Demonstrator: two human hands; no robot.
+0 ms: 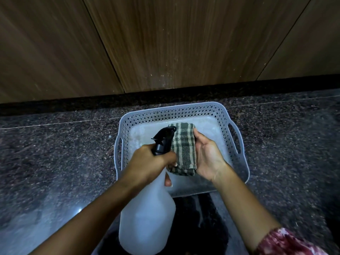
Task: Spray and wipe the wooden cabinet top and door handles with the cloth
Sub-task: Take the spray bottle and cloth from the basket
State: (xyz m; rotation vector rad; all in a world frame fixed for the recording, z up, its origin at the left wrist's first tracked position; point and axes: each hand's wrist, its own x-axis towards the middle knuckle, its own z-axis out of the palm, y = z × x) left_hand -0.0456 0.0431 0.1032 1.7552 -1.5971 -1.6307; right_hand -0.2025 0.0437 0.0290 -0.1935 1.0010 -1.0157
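My left hand [152,162] grips the neck of a white translucent spray bottle [147,218] with a black trigger head [163,139]; the nozzle points at the cloth. A folded green-and-beige checked cloth [184,146] lies in my right hand [207,159], held over a grey plastic basket [237,137]. Wooden cabinet doors [165,43] fill the upper half of the view. No handles or cabinet top show here.
The perforated basket with side handles sits on a dark speckled stone floor [55,153]. A black plinth strip [73,103] runs under the cabinet doors. White specks mark the middle door's lower part. A patterned red sleeve [287,242] shows at the lower right.
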